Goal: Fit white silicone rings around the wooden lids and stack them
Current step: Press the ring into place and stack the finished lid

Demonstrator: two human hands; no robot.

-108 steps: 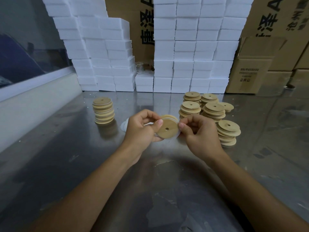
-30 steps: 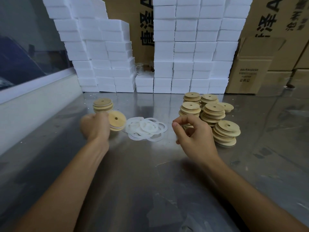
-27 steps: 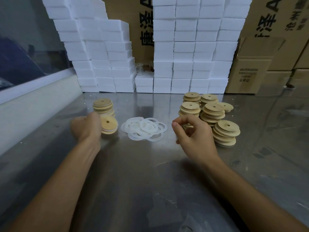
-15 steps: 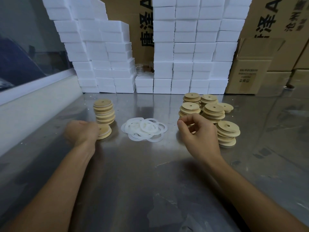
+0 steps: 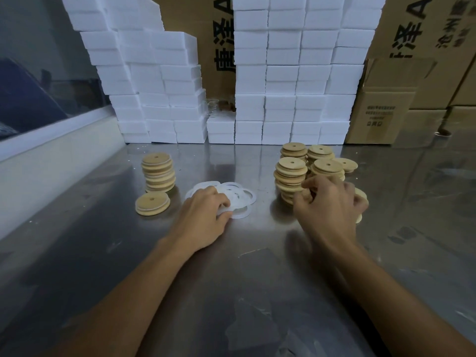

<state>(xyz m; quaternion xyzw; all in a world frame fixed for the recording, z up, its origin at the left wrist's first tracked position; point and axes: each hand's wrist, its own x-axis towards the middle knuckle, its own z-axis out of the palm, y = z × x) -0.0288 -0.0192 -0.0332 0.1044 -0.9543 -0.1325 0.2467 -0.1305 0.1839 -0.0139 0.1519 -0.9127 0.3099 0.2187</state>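
Note:
My left hand (image 5: 203, 220) rests on the near side of a loose pile of white silicone rings (image 5: 242, 197), thumb and forefinger pinched on one ring at the pile's front edge. Motion-blurred, my right hand (image 5: 329, 210) is curled over a low stack of bare wooden lids, whose edge (image 5: 360, 195) shows behind it; whether it grips a lid is unclear. More bare lid stacks (image 5: 291, 173) stand just beyond. A tall stack of ringed lids (image 5: 157, 171) stands at the left, with a short stack of ringed lids (image 5: 152, 203) in front of it.
The work surface is a steel table (image 5: 231, 292). White foam blocks (image 5: 291, 73) are walled up along its back edge, with cardboard boxes (image 5: 381, 112) at the back right. A white ledge (image 5: 51, 161) runs along the left side.
My left hand set the ringed lid down in front of the tall left stack, then moved right onto the ring pile. My right hand moved right and forward onto the bare lid stacks.

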